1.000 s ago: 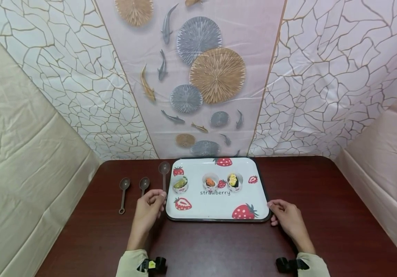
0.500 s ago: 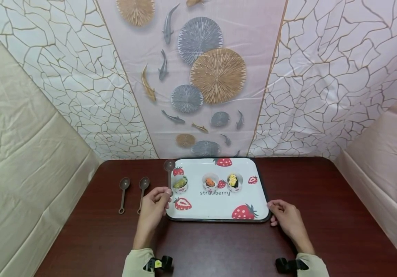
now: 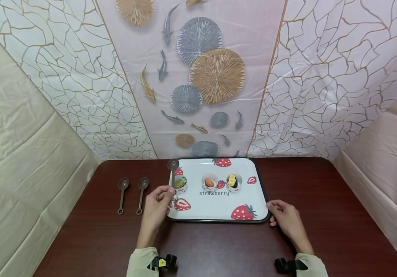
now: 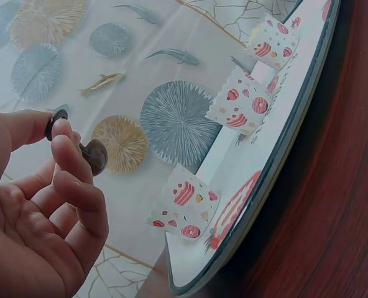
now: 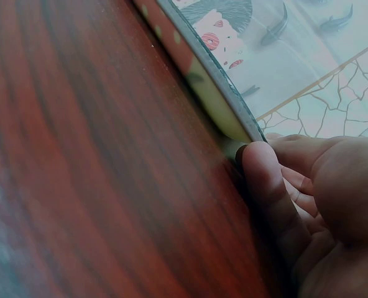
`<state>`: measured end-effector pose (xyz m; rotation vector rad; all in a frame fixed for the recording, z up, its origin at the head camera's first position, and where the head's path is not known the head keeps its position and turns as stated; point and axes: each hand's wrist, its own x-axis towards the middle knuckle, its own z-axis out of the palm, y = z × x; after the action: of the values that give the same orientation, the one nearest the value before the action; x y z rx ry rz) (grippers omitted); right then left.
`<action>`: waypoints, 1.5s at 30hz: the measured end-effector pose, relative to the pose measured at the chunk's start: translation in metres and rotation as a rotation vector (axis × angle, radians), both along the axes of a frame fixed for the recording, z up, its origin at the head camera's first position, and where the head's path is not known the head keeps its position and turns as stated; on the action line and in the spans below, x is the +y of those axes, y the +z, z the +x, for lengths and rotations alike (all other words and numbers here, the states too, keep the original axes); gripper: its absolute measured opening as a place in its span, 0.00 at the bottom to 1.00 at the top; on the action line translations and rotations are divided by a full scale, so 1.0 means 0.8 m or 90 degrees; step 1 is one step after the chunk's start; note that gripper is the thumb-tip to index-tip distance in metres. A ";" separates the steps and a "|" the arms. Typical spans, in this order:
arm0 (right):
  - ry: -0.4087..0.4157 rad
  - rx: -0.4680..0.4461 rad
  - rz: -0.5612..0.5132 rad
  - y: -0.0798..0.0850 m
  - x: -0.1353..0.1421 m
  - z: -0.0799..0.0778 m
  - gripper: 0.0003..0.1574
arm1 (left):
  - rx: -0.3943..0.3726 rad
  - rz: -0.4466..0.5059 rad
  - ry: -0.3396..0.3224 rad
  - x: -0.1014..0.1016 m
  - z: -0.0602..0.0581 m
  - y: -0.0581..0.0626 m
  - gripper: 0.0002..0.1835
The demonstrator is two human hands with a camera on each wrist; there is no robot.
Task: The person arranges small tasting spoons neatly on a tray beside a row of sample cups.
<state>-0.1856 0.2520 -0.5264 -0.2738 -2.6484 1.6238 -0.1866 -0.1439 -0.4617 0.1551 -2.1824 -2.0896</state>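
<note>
My left hand pinches a dark measuring spoon by the end of its handle. Held off the table, the spoon stands over the left edge of a white strawberry-print tray. In the left wrist view its dark bowl shows beyond the fingers. Partly behind the handle is a small paper cup with green food. Two more cups sit mid-tray, one with an orange topping, another with a yellow topping. At the tray's near right corner, the thumb and fingers of my right hand pinch the rim.
Two similar spoons lie on the dark red table left of the tray. A patterned cloth hangs behind the table, and beige fabric rises at both sides.
My left hand has carried the spoon rightward, from beside the tray to over its left edge, in front of the green-food cup. The right hand stays at the tray's rim.
</note>
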 end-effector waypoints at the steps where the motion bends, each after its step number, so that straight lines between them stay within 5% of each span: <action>1: 0.000 0.000 0.001 0.000 0.000 0.000 0.17 | 0.000 0.000 0.001 0.001 -0.001 0.000 0.12; 37: 0.001 0.002 -0.006 0.002 -0.001 0.000 0.18 | -0.010 -0.028 -0.033 0.026 -0.018 -0.009 0.13; 45: -0.004 -0.004 0.003 0.001 -0.002 -0.001 0.17 | -0.028 0.010 -0.058 0.031 -0.021 -0.018 0.15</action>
<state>-0.1865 0.2504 -0.5253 -0.2886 -2.6525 1.6185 -0.2037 -0.1193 -0.4758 0.1054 -2.2382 -2.1724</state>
